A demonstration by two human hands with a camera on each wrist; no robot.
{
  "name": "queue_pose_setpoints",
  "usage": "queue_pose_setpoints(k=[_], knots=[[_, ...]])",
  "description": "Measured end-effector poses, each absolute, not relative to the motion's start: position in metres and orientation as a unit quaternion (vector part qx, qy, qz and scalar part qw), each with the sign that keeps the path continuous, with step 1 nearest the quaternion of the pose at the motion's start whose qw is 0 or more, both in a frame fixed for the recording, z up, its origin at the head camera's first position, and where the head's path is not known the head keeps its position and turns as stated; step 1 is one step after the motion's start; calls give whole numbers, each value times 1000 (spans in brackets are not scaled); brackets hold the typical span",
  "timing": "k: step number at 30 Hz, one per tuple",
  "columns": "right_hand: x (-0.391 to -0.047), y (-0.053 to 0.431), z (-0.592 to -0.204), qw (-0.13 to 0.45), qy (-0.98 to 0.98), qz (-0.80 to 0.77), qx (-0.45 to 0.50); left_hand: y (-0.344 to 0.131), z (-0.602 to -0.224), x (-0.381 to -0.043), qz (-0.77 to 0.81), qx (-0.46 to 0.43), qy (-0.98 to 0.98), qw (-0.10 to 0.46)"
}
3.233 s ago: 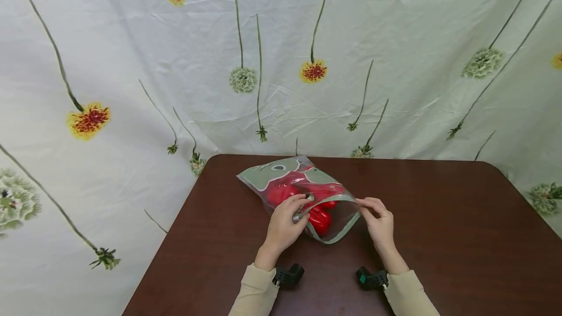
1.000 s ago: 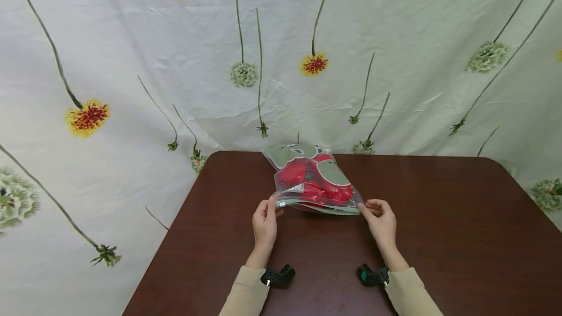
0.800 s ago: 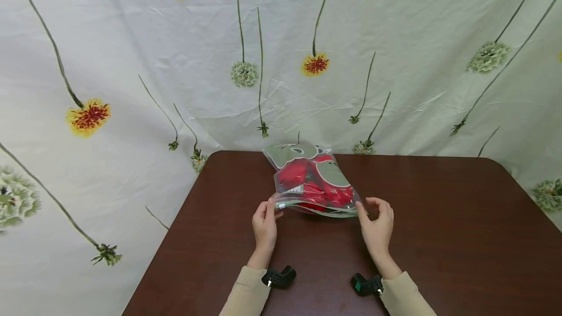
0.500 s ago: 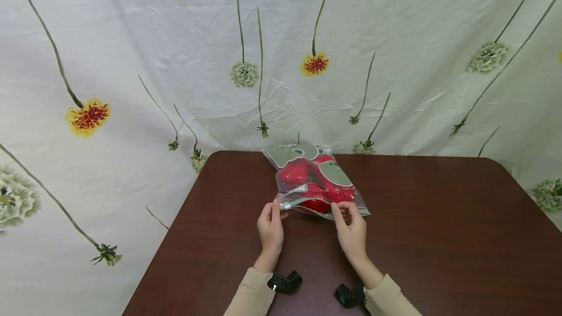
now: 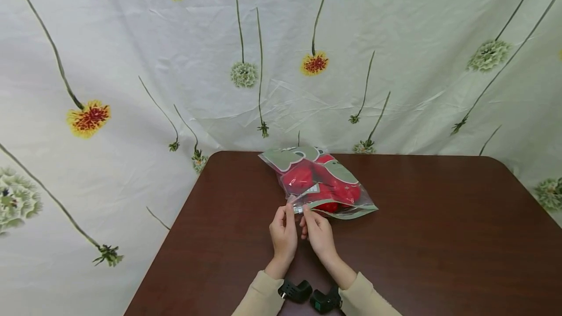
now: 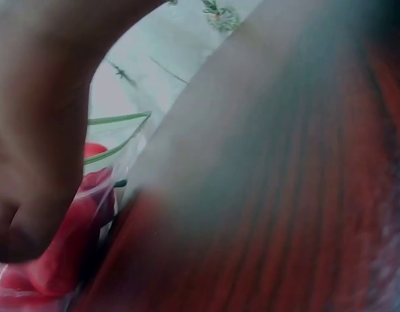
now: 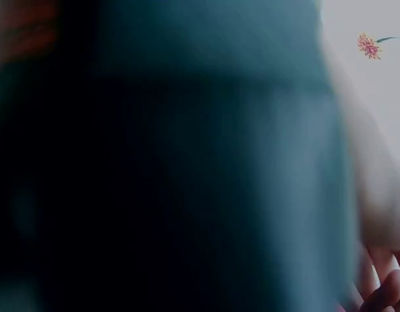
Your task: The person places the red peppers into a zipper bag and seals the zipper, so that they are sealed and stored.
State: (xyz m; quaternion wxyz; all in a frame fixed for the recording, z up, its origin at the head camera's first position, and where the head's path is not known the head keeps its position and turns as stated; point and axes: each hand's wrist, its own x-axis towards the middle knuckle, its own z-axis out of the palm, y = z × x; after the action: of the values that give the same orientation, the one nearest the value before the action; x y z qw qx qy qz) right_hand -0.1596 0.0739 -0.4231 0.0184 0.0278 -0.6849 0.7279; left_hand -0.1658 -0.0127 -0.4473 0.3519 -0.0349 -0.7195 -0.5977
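Observation:
A clear zip bag [image 5: 333,174] with pale green printing lies at the far middle of the table, its mouth turned toward me. Inside it are several glossy red bell peppers [image 5: 298,177]; the left wrist view also shows red peppers [image 6: 60,263] through the plastic. My left hand [image 5: 283,233] pinches the left corner of the mouth. Close beside it, my right hand [image 5: 319,234] pinches the green-edged rim near the whitish zip slider [image 5: 298,210]. The right part of the mouth gapes a little. In the right wrist view, a dark blurred shape hides most of the work.
The dark brown table [image 5: 439,228] stretches out to both sides. Behind it hangs a pale cloth [image 5: 197,52] with printed flowers. Black wrist cameras [image 5: 295,290] on both wrists sit almost against each other.
My right hand has let go of the right corner and moved left along the mouth, up beside my left hand. The bag has shifted slightly right, and its right side gapes more.

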Motion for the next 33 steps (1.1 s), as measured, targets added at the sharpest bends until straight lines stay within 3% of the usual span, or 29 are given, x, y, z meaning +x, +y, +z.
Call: queue_pose_setpoints(k=[13, 22, 33], knots=[[-172, 64, -445, 17, -641, 767, -1, -11, -449, -168, -588, -44, -719, 368], [-187, 75, -467, 28, -636, 770, -42, -20, -450, -173, -637, -25, -689, 345], [-194, 89, -474, 34, -641, 763, -77, -35, -452, -179, -644, 1, -675, 360]])
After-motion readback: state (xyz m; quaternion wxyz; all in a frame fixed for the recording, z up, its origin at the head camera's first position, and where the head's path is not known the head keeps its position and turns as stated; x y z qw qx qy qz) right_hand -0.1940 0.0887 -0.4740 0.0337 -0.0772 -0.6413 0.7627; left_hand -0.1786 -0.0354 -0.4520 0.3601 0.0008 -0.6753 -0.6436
